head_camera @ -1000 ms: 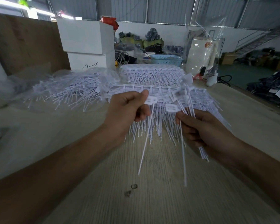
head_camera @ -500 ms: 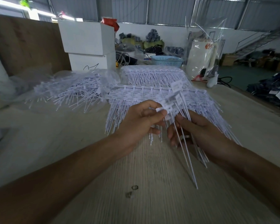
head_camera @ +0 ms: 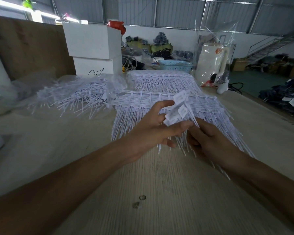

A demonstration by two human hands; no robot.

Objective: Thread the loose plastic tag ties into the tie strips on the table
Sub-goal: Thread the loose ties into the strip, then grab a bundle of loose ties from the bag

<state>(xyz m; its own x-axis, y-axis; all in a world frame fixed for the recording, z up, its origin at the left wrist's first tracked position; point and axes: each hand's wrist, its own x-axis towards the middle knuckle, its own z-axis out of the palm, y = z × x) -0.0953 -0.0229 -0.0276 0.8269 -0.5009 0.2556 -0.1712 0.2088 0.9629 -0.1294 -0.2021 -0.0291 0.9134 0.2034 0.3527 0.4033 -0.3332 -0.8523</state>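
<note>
Several loose ties (head_camera: 177, 109) bunched in my right hand (head_camera: 209, 141), over the strips (head_camera: 209, 112); left hand (head_camera: 153, 131) fingers spread, thumb seemingly touching them. White boxes (head_camera: 93, 48), basket (head_camera: 176, 66) behind.

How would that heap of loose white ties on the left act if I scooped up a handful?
The loose ties would probably tangle and drag neighbours along, since they lie crisscrossed. They look thin and likely light. The few ties gripped in the right hand fan out straight, so probably springy, not limp.
</note>
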